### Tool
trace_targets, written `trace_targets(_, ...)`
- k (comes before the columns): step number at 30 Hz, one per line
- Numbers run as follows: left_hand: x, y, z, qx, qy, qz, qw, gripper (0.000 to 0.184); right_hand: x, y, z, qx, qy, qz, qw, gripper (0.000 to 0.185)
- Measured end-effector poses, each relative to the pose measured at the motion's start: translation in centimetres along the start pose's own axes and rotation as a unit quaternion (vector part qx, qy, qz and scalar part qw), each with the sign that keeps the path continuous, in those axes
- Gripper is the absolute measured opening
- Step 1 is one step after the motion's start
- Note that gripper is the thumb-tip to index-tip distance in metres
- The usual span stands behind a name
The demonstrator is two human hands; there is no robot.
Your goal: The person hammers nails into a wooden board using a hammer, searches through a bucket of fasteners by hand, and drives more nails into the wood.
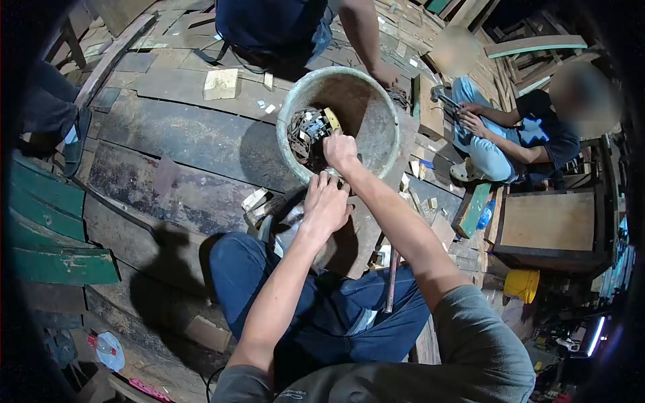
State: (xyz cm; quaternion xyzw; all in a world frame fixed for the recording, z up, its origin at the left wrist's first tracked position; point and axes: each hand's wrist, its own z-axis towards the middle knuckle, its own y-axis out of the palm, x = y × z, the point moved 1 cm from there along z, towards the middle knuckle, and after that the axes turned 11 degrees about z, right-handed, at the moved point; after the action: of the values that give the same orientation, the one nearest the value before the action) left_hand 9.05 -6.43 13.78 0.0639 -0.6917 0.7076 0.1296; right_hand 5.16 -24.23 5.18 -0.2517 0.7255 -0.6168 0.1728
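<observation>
A large round bucket [398,131] with a worn, pale rim stands in front of me. Inside it, at the left, lies a pile of dark metal bits [302,138] with some blue pieces and a yellow piece [332,119]. My right hand [341,153] reaches over the near rim into the bucket, its fingers closed; whatever they hold is hidden. Against the near rim, my left hand [326,205] has its fingers bent over the edge, gripping the bucket. A thin rod-like handle [392,282] lies by my right thigh.
Wooden planks [195,134] make up the floor. A wood block [221,84] lies beyond the bucket. One person crouches at the far side; another sits at right holding a hammer [447,97]. Also around are a blue bottle [486,213], a yellow pail [522,285] and green boards [64,265].
</observation>
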Motion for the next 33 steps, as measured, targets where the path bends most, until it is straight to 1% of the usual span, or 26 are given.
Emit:
trace_targets(3,0.0,0.4,-0.2,0.018,0.001,0.004,1.000,0.042,-0.1,0.7,-0.3,0.074,-0.032,-0.005,0.997,0.029)
trace_targets(4,0.1,0.3,-0.2,0.028,0.001,0.007,1.000,0.042,-0.1,0.7,-0.4,0.044,-0.027,0.001,0.999,0.030)
trace_targets(5,0.1,0.1,-0.1,0.007,0.002,-0.002,1.000,0.041,-0.1,0.7,-0.5,0.016,-0.021,0.006,1.000,0.032)
trace_targets(6,0.1,0.0,-0.3,0.034,0.001,0.009,0.999,0.040,-0.2,0.5,-0.6,-0.012,-0.015,0.012,1.000,0.033)
trace_targets(7,0.0,0.0,-0.2,0.019,-0.001,0.002,1.000,0.040,-0.4,0.4,-0.4,-0.030,-0.015,0.010,0.999,0.031)
trace_targets(8,0.0,-0.1,-0.2,0.003,0.000,-0.006,1.000,0.039,-0.5,0.3,-0.6,-0.005,-0.010,0.020,1.000,0.027)
trace_targets(9,0.0,0.3,-0.1,0.013,0.003,-0.003,1.000,0.039,-0.9,-0.5,-0.8,-0.023,-0.016,0.031,0.999,0.025)
trace_targets(10,-0.1,0.0,-0.2,0.007,0.000,-0.028,1.000,0.038,-1.1,-1.3,-1.2,-0.039,-0.015,0.041,0.998,0.023)
trace_targets(11,0.0,0.4,-0.3,0.039,-0.003,-0.031,0.999,0.037,-0.9,0.4,-0.6,-0.007,0.005,0.056,0.998,0.020)
trace_targets(12,0.0,-0.4,-0.1,0.004,0.000,-0.050,0.999,0.037,-0.1,1.0,-0.6,0.033,-0.018,0.089,0.995,0.018)
trace_targets(13,0.2,-0.6,-0.1,0.008,-0.006,-0.076,0.997,0.037,-0.7,-0.4,-1.3,0.032,-0.008,0.078,0.996,0.017)
trace_targets(14,0.1,0.3,0.0,0.020,0.010,-0.037,0.999,0.038,-0.4,0.8,-0.6,0.021,0.023,0.088,0.996,0.017)
trace_targets(15,0.3,0.1,0.2,-0.011,0.009,0.001,1.000,0.040,-0.1,0.2,-0.9,0.020,0.023,0.100,0.995,0.017)
trace_targets(16,0.0,0.2,0.2,-0.037,0.013,-0.013,0.999,0.041,-0.4,0.1,-1.0,0.011,0.013,0.118,0.993,0.017)
trace_targets(18,0.3,-0.2,0.2,-0.049,0.006,-0.010,0.999,0.041,-0.5,-0.5,-1.3,0.020,0.015,0.132,0.991,0.018)
trace_targets(20,0.2,-0.7,0.2,-0.044,0.001,-0.007,0.999,0.043,-0.3,-1.2,-1.7,0.063,0.018,0.179,0.982,0.017)
trace_targets(22,0.2,-1.1,0.4,-0.031,-0.006,-0.003,1.000,0.045,0.1,-2.9,-2.3,0.147,0.037,0.223,0.963,0.016)
trace_targets(23,0.1,-1.1,0.6,-0.011,-0.010,-0.009,1.000,0.047,0.8,-3.6,-2.6,0.128,0.061,0.268,0.953,0.017)
trace_targets(24,-0.1,-1.3,0.8,0.000,-0.012,-0.004,1.000,0.054,1.2,-5.0,-3.5,0.137,0.083,0.292,0.943,0.017)
trace_targets(26,0.1,-2.9,1.1,0.041,-0.025,0.044,0.998,0.065,2.6,-6.7,-4.8,0.160,0.129,0.417,0.885,0.016)
trace_targets(27,0.1,-3.4,1.3,0.068,-0.017,0.050,0.996,0.074,3.7,-7.1,-6.2,0.240,0.085,0.449,0.857,0.018)
trace_targets(28,-0.4,-2.1,1.5,0.101,-0.005,0.033,0.994,0.076,4.0,-10.1,-9.0,0.258,0.094,0.545,0.792,0.019)
trace_targets(30,0.1,-2.8,1.3,0.075,-0.013,0.014,0.997,0.077,5.9,-11.2,-13.0,0.321,0.071,0.634,0.700,0.014)
trace_targets(31,0.0,-2.3,1.3,0.107,-0.008,-0.020,0.994,0.077,6.3,-12.1,-15.6,0.309,0.103,0.684,0.652,0.013)
trace_targets(32,-0.1,-2.0,1.2,0.132,-0.003,-0.024,0.991,0.071,6.7,-12.7,-18.4,0.293,0.134,0.731,0.601,0.013)
trace_targets(33,0.0,-1.7,1.2,0.172,0.001,-0.060,0.983,0.064,7.5,-12.2,-20.7,0.278,0.151,0.764,0.562,0.014)
